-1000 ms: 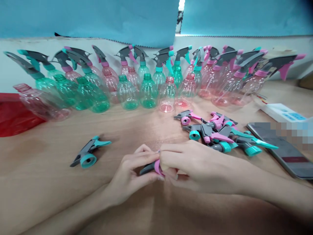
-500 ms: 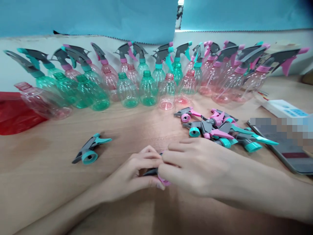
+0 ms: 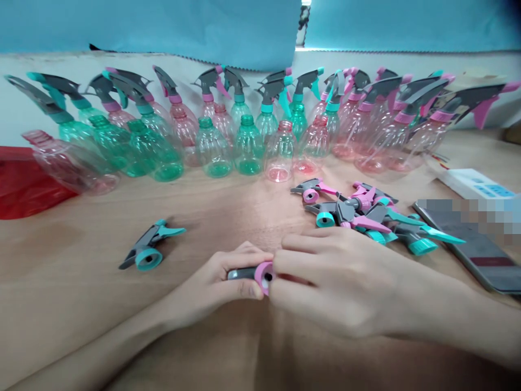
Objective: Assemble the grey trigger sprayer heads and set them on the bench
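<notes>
Between my two hands, low over the table, is a grey and pink spray trigger head (image 3: pixel 264 276); its pink collar faces me and shows a dark hole. My left hand (image 3: pixel 228 277) grips its grey body between thumb and fingers. Against the collar's right side, my right hand (image 3: pixel 334 277) is closed, its curled fingers hiding the rest of the head. A grey and teal spray head (image 3: pixel 151 244) lies apart on the table to the left. Several more pink and teal spray heads (image 3: pixel 350 213) lie heaped just beyond my right hand.
Along the wall stand several clear green and pink bottles, some open like the green bottle (image 3: pixel 249 149), others topped with spray heads. A red bag (image 3: pixel 32 184) lies at the left. On the right are a phone (image 3: pixel 468 250) and a white box (image 3: pixel 476 182).
The spray head has turned in my hands, so its pink collar opening now shows. My right hand has shifted slightly right, and the view has moved a little.
</notes>
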`<state>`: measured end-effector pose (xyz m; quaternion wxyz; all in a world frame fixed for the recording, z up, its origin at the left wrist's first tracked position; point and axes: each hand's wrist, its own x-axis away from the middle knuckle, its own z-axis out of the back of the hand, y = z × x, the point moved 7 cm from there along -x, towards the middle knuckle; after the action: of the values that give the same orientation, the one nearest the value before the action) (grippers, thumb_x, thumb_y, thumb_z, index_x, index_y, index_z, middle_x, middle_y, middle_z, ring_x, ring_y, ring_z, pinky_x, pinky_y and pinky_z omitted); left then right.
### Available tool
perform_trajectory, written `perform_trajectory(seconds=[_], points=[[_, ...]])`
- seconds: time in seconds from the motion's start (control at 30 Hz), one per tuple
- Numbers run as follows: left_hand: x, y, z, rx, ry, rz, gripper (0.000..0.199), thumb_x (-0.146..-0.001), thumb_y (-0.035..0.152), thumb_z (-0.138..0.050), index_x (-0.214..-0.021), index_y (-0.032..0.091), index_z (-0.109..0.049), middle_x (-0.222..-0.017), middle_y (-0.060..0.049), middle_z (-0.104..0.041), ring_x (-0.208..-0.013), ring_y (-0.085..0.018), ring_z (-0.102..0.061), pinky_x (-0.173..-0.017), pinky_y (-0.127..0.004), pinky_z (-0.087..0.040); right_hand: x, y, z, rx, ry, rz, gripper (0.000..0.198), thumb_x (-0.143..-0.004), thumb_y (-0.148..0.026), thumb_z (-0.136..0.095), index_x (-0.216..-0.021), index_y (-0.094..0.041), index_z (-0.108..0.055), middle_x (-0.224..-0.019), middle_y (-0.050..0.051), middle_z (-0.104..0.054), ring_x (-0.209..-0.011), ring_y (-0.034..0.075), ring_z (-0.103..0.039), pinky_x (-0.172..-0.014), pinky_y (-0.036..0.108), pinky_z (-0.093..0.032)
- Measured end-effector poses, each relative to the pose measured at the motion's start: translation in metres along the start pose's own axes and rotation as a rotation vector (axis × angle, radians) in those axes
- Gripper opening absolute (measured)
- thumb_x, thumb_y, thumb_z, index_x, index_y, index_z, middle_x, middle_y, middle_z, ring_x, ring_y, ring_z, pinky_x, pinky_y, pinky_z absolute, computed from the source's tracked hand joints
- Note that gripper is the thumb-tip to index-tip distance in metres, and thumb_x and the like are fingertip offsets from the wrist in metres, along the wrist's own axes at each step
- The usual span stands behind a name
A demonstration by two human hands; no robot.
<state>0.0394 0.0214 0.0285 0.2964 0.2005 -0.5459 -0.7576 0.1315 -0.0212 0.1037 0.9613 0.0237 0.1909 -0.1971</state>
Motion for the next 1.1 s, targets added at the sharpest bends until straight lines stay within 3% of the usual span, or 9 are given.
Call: perform_trajectory(seconds=[0.13,0.27,0.43,0.6,0.87,1.0,1.1], points=[[0.0,-0.004,0.004,0.083,0.052,0.037,0.014,-0.085,0.019,-0.053,-0.082,0.017,-0.067,-0.079,0.001,-0.064,-0.087,-0.018,-0.061,-0.07,-0.023,-0.049,0.001,0.015,-0.003,-0.12,-0.03,-0.075,0.024,-0.09,-0.008,-0.038,-0.081,-0.017,-0.058,-0.073,-0.002,-0.052,-0.062,0.011,-0.039,-0.049,0.027,-0.024],[0.0,-0.006,0.003,0.161,0.102,0.026,0.016,-0.085,0.029,-0.056,-0.087,0.017,-0.067,-0.081,-0.004,-0.067,-0.079,-0.02,-0.063,-0.068,-0.029,-0.051,0.005,0.025,-0.008,-0.27,-0.015,-0.151,0.016,-0.086,-0.007,-0.044,-0.078,-0.016,-0.055,-0.075,-0.003,-0.047,-0.059,0.008,-0.037,-0.05,0.025,-0.025],[-0.002,-0.009,0.001,0.245,0.151,0.081,0.026,-0.083,0.017,-0.052,-0.106,0.018,-0.064,-0.088,-0.003,-0.069,-0.084,-0.019,-0.065,-0.064,-0.023,-0.051,0.004,0.012,-0.006,-0.142,-0.02,-0.061,0.019,-0.092,-0.007,-0.035,-0.088,-0.014,-0.052,-0.082,0.0,-0.05,-0.066,0.011,-0.041,-0.05,0.026,-0.026],[-0.002,-0.007,-0.001,0.251,0.155,0.083,0.032,-0.082,0.01,-0.047,-0.107,0.017,-0.063,-0.09,0.001,-0.069,-0.089,-0.018,-0.065,-0.06,-0.017,-0.049,0.004,0.007,-0.004,-0.118,-0.018,-0.022,0.019,-0.092,-0.006,-0.033,-0.092,-0.015,-0.05,-0.08,0.0,-0.049,-0.065,0.011,-0.04,-0.051,0.027,-0.026],[-0.001,-0.008,-0.004,0.319,0.161,0.068,0.027,-0.085,0.013,-0.049,-0.107,0.019,-0.064,-0.093,-0.001,-0.069,-0.087,-0.019,-0.065,-0.069,-0.025,-0.053,0.005,0.007,-0.006,-0.202,-0.019,-0.05,0.02,-0.092,-0.008,-0.034,-0.086,-0.015,-0.051,-0.09,0.001,-0.053,-0.072,0.009,-0.045,-0.055,0.023,-0.032],[0.0,-0.012,-0.003,0.379,0.177,0.057,0.014,-0.087,0.025,-0.055,-0.091,0.019,-0.067,-0.083,-0.001,-0.067,-0.079,-0.017,-0.064,-0.067,-0.025,-0.052,0.003,0.015,-0.009,-0.282,-0.033,-0.124,0.014,-0.086,-0.006,-0.044,-0.078,-0.016,-0.049,-0.078,-0.002,-0.047,-0.063,0.008,-0.038,-0.052,0.021,-0.03],[-0.001,-0.011,-0.002,0.365,0.186,0.025,0.021,-0.084,0.036,-0.059,-0.078,0.018,-0.066,-0.073,-0.001,-0.065,-0.072,-0.016,-0.062,-0.067,-0.026,-0.051,0.001,0.024,-0.009,-0.377,-0.032,-0.226,0.016,-0.079,-0.002,-0.051,-0.073,-0.016,-0.046,-0.074,-0.004,-0.043,-0.061,0.006,-0.037,-0.052,0.018,-0.029]])
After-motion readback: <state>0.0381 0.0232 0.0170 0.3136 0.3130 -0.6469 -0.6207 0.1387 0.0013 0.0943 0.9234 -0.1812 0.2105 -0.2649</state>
